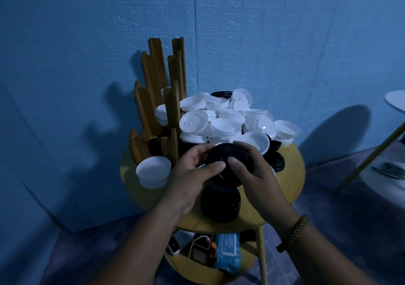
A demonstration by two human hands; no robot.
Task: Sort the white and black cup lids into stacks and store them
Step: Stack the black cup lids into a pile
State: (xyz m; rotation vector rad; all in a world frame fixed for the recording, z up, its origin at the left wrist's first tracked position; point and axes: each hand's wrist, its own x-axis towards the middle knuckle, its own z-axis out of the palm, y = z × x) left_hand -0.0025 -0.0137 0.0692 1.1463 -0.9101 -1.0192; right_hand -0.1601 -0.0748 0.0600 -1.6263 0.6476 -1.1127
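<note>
Both hands meet over the round table [291, 175], and between them is a short stack of black lids [228, 155]. The left hand [192, 168] cups it from one side with the thumb laid across the top. The right hand [252, 170] closes round the other side, thumb likewise on top. The fingers of both curl about the rim, a snug two-sided hold, probably to square the lids up so they nest.

Directly beneath, on the table, stands what looks like a taller black pile [220, 203], which I'd guess is where this lot is headed. White ones sit apart: a small white stack [153, 171] rests at the left edge, near the foot of the wooden rack [153, 100], whose slots hold a few lids. Behind, the unsorted heap [221, 122] is mostly white, with loose black ones [277, 162] at its right side, so plenty is left to sort.
</note>
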